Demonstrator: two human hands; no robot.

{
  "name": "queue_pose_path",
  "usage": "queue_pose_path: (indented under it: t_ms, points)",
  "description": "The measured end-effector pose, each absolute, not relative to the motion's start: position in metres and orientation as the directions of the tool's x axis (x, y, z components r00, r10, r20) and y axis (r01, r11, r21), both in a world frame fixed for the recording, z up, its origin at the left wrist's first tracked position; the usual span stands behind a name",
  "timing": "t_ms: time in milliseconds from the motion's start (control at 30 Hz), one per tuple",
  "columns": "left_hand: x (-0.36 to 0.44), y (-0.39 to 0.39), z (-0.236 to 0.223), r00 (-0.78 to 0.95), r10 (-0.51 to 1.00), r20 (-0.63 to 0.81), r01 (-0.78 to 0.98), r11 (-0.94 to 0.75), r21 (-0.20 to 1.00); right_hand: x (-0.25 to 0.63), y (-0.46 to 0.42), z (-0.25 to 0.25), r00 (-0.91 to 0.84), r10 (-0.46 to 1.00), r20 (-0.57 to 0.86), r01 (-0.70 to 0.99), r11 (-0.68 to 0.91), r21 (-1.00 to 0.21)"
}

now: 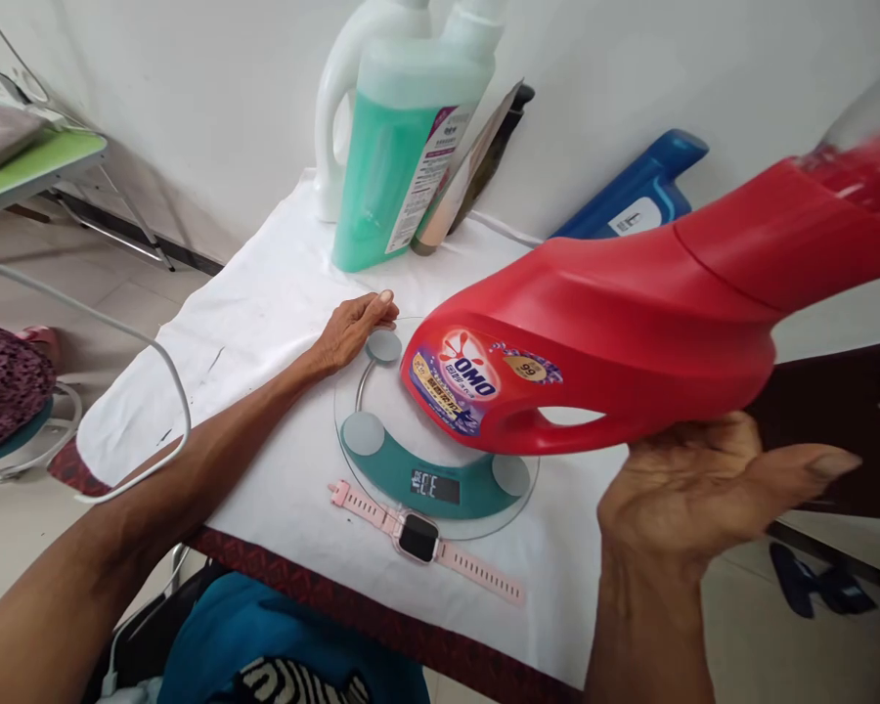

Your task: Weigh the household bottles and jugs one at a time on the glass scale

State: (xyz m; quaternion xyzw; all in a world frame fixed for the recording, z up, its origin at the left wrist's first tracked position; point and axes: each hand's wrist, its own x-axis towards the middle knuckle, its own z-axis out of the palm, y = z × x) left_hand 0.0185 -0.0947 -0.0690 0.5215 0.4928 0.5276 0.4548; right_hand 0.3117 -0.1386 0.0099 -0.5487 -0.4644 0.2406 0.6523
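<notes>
My right hand (685, 479) is palm up under a large red OMO laundry detergent bottle (594, 332), bearing it from below. The bottle is tilted, its label end low over a round glass weighing scale (396, 479); whether the two touch I cannot tell. Behind the bottle, my right fingers are hidden, while the thumb sticks out to the right. At the scale's far left edge, my left hand (356, 328) rests with its fingers curled together, and what lies under them is hidden. Lit characters show on the scale's display (435, 486).
A pink-strapped smartwatch (418, 538) lies before the scale. Behind stand a green liquid bottle (403, 166), a white jug (330, 147), tubes (476, 166) and a blue bottle (623, 196) by the wall. A white cable (147, 342) loops at left, over the white-covered table (256, 332).
</notes>
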Motion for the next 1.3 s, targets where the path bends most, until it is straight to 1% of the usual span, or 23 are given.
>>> queue_pose_path:
  t_ms: [100, 200, 300, 367, 467, 533, 700, 833, 1067, 1300]
  points:
    - [0.019, -0.092, -0.073, -0.034, 0.993, 0.115, 0.036, -0.113, 0.993, 0.338, -0.136, -0.023, 0.556, 0.768, 0.318, 0.175, 0.266, -0.948]
    - [0.019, -0.091, -0.075, -0.028, 0.989, 0.143, 0.022, -0.143, 0.99, 0.353, -0.135, -0.054, 0.605, 0.765, 0.221, 0.109, 0.194, -0.975]
    - [0.021, -0.091, -0.075, -0.02, 0.986, 0.166, 0.012, -0.166, 0.986, 0.362, -0.133, -0.071, 0.583, 0.809, 0.073, -0.006, 0.094, -0.996]
    - [0.022, -0.092, -0.073, -0.017, 0.987, 0.158, 0.018, -0.158, 0.987, 0.364, -0.131, -0.076, 0.557, 0.83, 0.043, -0.018, 0.064, -0.998]
    - [0.023, -0.093, -0.07, -0.025, 0.991, 0.129, 0.039, -0.128, 0.991, 0.362, -0.132, -0.078, 0.524, 0.845, 0.107, 0.035, 0.103, -0.994]
    - [0.023, -0.093, -0.069, -0.031, 0.992, 0.12, 0.042, -0.119, 0.992, 0.358, -0.134, -0.078, 0.471, 0.868, 0.159, 0.085, 0.135, -0.987]
    - [0.022, -0.091, -0.07, -0.023, 0.99, 0.139, 0.039, -0.138, 0.99, 0.348, -0.141, -0.079, 0.351, 0.903, 0.247, 0.227, 0.174, -0.958]
    - [0.022, -0.09, -0.072, -0.014, 0.991, 0.13, 0.04, -0.13, 0.991, 0.344, -0.142, -0.079, 0.336, 0.904, 0.265, 0.283, 0.171, -0.944]
    - [0.022, -0.091, -0.071, -0.018, 0.994, 0.112, 0.038, -0.111, 0.993, 0.345, -0.144, -0.078, 0.316, 0.91, 0.268, 0.299, 0.173, -0.939]
    - [0.022, -0.091, -0.073, -0.007, 0.989, 0.145, 0.052, -0.144, 0.988, 0.345, -0.143, -0.08, 0.322, 0.906, 0.275, 0.323, 0.168, -0.931]
